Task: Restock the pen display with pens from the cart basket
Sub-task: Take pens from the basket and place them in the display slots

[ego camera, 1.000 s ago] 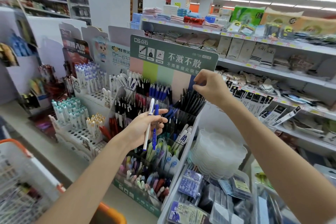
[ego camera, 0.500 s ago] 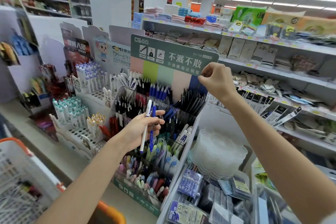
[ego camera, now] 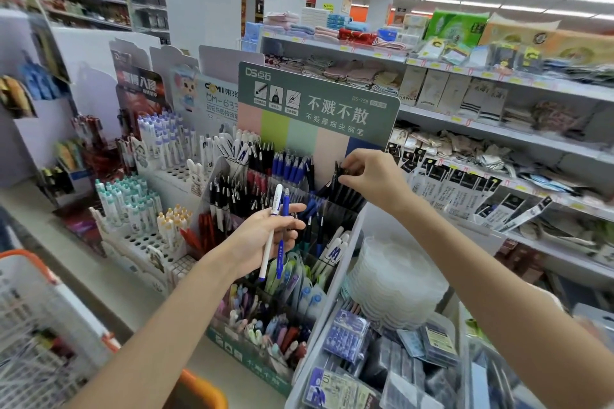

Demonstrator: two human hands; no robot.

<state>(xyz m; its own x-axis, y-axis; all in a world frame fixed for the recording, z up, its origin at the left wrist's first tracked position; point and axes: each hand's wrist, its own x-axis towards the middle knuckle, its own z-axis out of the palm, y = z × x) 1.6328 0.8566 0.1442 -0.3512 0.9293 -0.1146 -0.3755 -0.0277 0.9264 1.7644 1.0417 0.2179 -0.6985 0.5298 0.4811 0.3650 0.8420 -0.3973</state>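
The tiered pen display (ego camera: 319,109) with a green header card stands in front of me, its clear compartments full of black, blue and pastel pens. My left hand (ego camera: 262,236) holds two pens upright in front of the middle rows: a white pen (ego camera: 270,232) and a blue pen (ego camera: 284,219). My right hand (ego camera: 372,176) is at the upper right compartment and pinches the top of a black pen (ego camera: 339,176) among the black pens (ego camera: 345,196) there. The cart basket (ego camera: 36,325) with an orange rim sits at the lower left.
More pen racks (ego camera: 149,196) with white and teal pens stand left of the display. A stack of clear plastic lids (ego camera: 392,279) and packaged stationery (ego camera: 349,335) lie to the right. Shelves of socks and towels (ego camera: 465,93) run behind.
My right hand came down from the edge of the header card to the black pens in the upper right compartment. My left hand stayed in place with its two pens.
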